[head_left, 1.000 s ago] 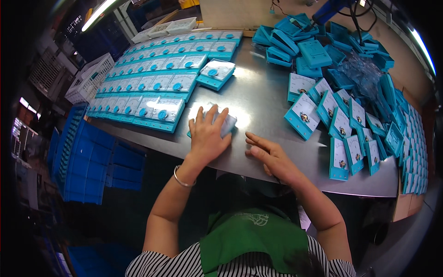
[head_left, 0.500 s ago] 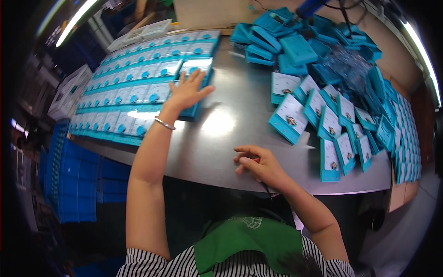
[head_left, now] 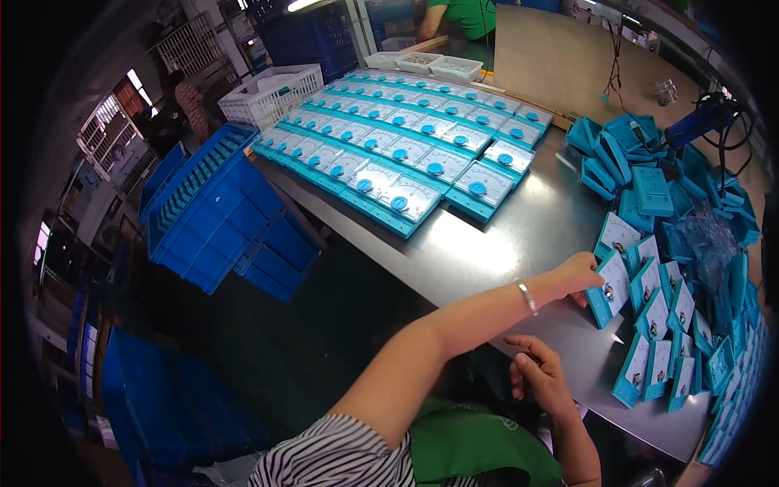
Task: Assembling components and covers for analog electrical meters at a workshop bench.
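My left hand (head_left: 578, 276), a metal bracelet on its wrist, reaches across to the right and grips the near-left edge of a teal-and-white dial meter (head_left: 612, 286). This meter leans at the front of a loose group of similar meters (head_left: 653, 315), which have small metallic parts at mid-face. My right hand (head_left: 542, 375) is near the table's front edge with its fingers curled; something thin and dark seems to be in them, too unclear to name. On the left stand rows of meters with round blue knobs (head_left: 398, 154), and one such meter (head_left: 479, 187) sits at their near right corner.
Teal housings (head_left: 651, 191) are heaped at the back right beside crumpled clear plastic (head_left: 702, 239). More meters (head_left: 734, 406) are stacked at the far right. Blue crates (head_left: 219, 219) and a white basket (head_left: 276, 93) stand left of the metal table (head_left: 479, 243). A person in green (head_left: 462, 16) is beyond.
My left hand has left the meter rows on the left and now grips a meter at the right. The view has turned left. My right hand stays curled near the table edge.
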Demonstrator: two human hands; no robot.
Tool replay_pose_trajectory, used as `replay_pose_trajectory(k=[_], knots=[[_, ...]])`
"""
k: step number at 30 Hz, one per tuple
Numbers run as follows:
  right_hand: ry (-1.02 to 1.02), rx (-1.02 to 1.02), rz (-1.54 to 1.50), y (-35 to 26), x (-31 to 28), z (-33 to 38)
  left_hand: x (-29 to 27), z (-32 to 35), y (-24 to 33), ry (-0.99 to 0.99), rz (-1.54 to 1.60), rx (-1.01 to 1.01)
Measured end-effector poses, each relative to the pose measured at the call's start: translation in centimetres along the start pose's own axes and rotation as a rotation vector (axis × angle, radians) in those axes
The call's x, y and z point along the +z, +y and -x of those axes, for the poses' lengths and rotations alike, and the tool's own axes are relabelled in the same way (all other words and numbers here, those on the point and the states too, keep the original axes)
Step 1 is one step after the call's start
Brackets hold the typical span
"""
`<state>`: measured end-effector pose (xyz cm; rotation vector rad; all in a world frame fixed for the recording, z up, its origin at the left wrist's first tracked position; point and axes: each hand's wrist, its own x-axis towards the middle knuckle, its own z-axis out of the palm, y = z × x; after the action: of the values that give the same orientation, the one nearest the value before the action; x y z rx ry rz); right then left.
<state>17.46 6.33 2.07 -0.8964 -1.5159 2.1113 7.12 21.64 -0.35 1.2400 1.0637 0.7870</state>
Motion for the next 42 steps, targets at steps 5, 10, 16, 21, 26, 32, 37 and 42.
replay_pose_trajectory(k=[5, 10, 16, 21, 26, 32, 37, 42], knots=[[0.044, -0.076, -0.017, -0.4, -1.6, 2.9, -0.8, 7.5, -1.8, -0.06, 0.636, -0.093], [0.355, -0.453, -0.163, -2.6, -2.3, 5.2, -0.1, 14.1, -2.7, -0.054, 0.883, -0.077], [0.526, -0.886, -0.351, -6.8, -1.6, 1.9, 1.1, 18.0, -3.3, 0.027, 0.763, -0.077], [0.489, -1.062, -0.254, -5.6, -1.8, 0.3, 2.7, 17.6, -3.0, 0.048, 0.742, -0.09], [0.474, -1.068, -0.198, -4.8, -2.0, 0.3, 2.9, 18.0, -3.3, -0.012, 0.718, -0.107], [0.434, -0.952, -0.214, -4.4, -2.1, 0.8, 3.5, 18.4, -2.8, -0.02, 0.712, -0.118], [0.578, -0.554, -0.491, -5.6, -3.2, 0.7, 3.2, 18.3, -2.7, -0.047, 0.301, 0.01], [0.41, -0.689, -0.386, -7.1, -4.4, 0.5, 2.2, 16.2, -4.4, 0.051, 0.271, 0.128]])
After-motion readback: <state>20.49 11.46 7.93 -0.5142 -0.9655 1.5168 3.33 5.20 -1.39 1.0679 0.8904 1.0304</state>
